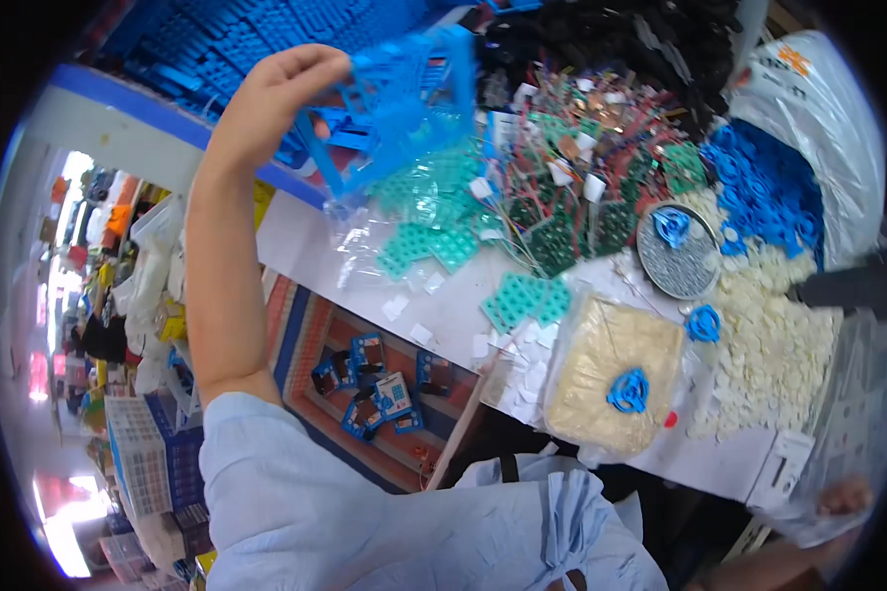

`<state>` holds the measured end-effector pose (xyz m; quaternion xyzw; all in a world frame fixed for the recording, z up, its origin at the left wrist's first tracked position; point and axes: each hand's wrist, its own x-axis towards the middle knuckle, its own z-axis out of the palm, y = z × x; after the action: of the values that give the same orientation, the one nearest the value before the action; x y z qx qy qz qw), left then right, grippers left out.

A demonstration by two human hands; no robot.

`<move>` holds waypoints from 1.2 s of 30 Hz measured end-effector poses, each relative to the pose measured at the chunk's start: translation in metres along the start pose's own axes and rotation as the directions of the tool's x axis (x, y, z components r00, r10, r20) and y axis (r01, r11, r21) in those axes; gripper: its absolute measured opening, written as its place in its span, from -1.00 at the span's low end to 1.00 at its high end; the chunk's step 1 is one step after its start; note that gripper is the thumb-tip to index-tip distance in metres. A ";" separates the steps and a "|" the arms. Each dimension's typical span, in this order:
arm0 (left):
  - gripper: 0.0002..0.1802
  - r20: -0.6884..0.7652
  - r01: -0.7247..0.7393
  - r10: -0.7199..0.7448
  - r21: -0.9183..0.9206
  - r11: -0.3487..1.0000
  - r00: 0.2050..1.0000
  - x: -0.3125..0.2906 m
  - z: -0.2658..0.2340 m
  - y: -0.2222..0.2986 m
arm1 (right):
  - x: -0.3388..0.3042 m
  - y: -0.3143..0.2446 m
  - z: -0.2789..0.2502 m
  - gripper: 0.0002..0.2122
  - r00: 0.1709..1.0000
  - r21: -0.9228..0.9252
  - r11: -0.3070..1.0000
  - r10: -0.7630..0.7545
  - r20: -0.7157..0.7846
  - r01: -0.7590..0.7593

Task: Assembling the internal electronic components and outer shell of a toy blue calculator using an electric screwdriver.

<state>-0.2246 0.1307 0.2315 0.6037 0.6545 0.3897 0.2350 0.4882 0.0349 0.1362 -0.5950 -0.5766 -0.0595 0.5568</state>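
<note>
My left hand (291,94) is raised at the upper left, its fingers closed on a blue plastic casing (394,158). The casing is frame-shaped with openings and somewhat smeared by motion. It hangs above teal keypad pads (434,192) and clear plastic wrap. Behind it, a large blue crate (158,49) holds many similar blue parts. My right hand (846,495) is low at the far right, by a clear plastic bag (852,433). It is dim, and how its fingers are set is unclear.
Wired green circuit boards (552,241) heap at the table's middle. Right of them are a round tin of small metal pieces (682,261), blue parts (769,187) and cream pieces (759,345). A wrapped tan block (611,364) lies near the front. Several blue-and-black units sit in an open drawer (306,394).
</note>
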 end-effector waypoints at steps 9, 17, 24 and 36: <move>-0.64 0.665 0.263 -0.025 -0.260 0.929 0.747 -0.034 0.167 0.051 | -0.007 -0.153 0.175 -0.82 0.531 0.534 0.690 -0.251 0.809 -0.488; -0.67 0.720 0.560 -0.174 -0.340 0.756 0.672 -0.043 0.191 0.006 | -0.036 -0.111 0.177 -0.79 0.591 0.536 0.565 -0.102 0.800 -0.628; -0.64 0.637 0.511 -0.112 -0.486 0.709 0.762 -0.044 0.193 0.010 | -0.027 -0.105 0.176 -0.78 0.668 0.648 0.177 0.091 0.738 -0.740; -0.59 0.285 0.315 -0.164 -0.928 0.200 0.944 -0.183 0.298 -0.021 | -0.114 -0.115 0.220 -0.79 0.455 0.455 0.054 0.223 0.862 -0.889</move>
<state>0.0243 0.0208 0.0101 0.2445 0.3457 0.6288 0.6521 0.2388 0.0921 0.0412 -0.3511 -0.3313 0.6915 0.5375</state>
